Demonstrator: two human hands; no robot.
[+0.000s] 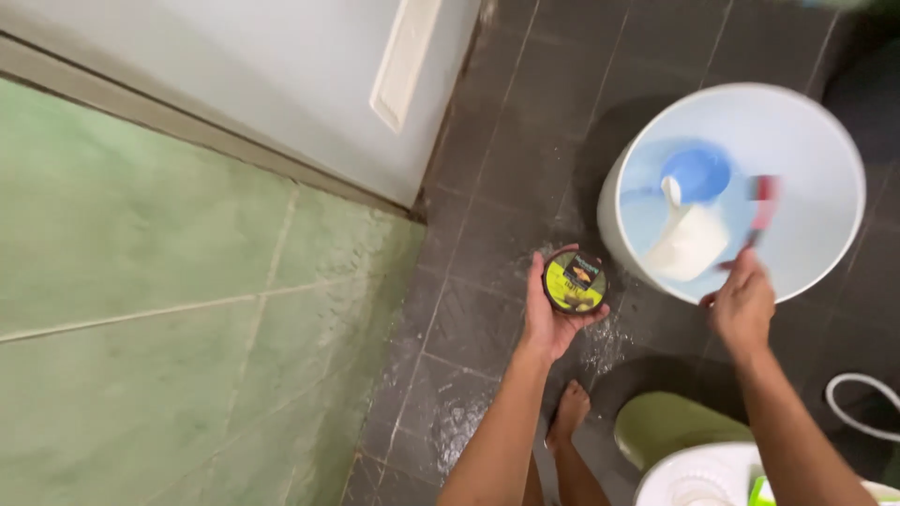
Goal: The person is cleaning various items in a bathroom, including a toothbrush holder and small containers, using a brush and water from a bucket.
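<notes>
A round black tub with a yellow-green label (575,281) lies flat in the left hand (551,319), fingers curled under its rim, just left of the white bucket (825,234). The right hand (742,305) pinches a red-headed brush (761,208) over the bucket's near rim, handle pointing up into the bucket.

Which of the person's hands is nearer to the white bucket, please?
Right. The right hand is over the rim of the white bucket, holding a red brush. The left hand holds a round tub just beside it.

Yellow-green tub (574,281), white bucket (825,141)
</notes>
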